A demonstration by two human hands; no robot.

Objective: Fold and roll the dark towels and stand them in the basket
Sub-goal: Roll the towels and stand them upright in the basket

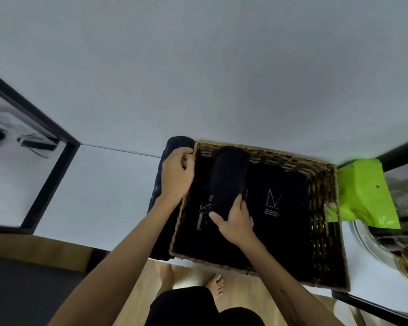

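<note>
A brown wicker basket sits on the white table, with dark towels lying flat in its bottom, pale lettering showing on them. My right hand grips the near end of a rolled dark towel that leans over the flat ones inside the basket. My left hand is closed on the basket's left rim near its far corner. Another dark towel lies outside along the basket's left wall, partly hidden by my left forearm.
A bright green bag lies right of the basket, beside a round glass dish. The white tabletop stretches left to a black-framed shelf. Wooden floor and bare feet show below the table's edge.
</note>
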